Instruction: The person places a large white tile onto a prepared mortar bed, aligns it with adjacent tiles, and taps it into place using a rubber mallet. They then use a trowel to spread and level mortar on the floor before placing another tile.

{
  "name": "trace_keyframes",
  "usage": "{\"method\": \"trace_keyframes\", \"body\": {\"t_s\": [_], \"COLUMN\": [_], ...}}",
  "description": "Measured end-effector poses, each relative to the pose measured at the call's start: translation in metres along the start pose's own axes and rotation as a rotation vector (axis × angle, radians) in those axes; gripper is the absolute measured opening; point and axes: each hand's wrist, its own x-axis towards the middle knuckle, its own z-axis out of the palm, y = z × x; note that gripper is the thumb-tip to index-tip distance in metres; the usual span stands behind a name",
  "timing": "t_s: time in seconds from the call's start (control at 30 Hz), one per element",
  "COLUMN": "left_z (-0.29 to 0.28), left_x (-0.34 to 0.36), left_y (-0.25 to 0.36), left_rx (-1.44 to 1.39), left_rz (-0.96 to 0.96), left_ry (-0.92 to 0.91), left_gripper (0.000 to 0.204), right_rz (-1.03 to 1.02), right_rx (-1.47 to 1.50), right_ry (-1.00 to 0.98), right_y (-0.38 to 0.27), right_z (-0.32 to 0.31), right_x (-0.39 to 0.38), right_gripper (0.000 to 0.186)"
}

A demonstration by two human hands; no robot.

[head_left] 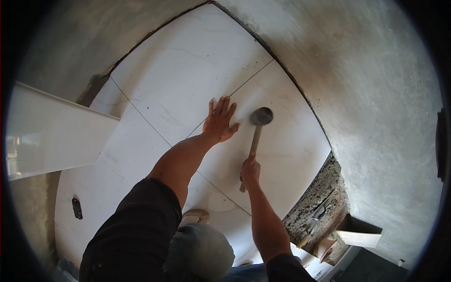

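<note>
My left hand (pixel 219 123) lies flat, fingers spread, on a large white floor tile (pixel 188 61), right at the joint where several tiles meet. My right hand (pixel 250 172) grips the wooden handle of a rubber mallet (pixel 260 117). The mallet's dark round head hovers over or touches the neighbouring white tile (pixel 291 141), just right of my left fingers. Whether the head is in contact I cannot tell; it looks slightly blurred.
Grey plastered walls (pixel 366 70) enclose the tiled corner. A loose white tile (pixel 51 131) leans at the left. Bare mortar bed (pixel 317 202) with a trowel (pixel 314 221) lies at the lower right. A small dark object (pixel 77 208) rests on the tiles at the lower left.
</note>
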Motion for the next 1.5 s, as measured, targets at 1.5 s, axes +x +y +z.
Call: {"method": "trace_keyframes", "body": {"t_s": [1.5], "left_z": [-0.019], "left_x": [0.268], "left_y": [0.006], "left_rx": [-0.229], "left_rz": [0.376], "left_ry": [0.050], "left_gripper": [0.059], "right_rz": [-0.012], "right_rx": [0.407], "right_ry": [0.065], "right_y": [0.014], "right_z": [-0.050], "right_x": [0.061], "right_gripper": [0.053]}}
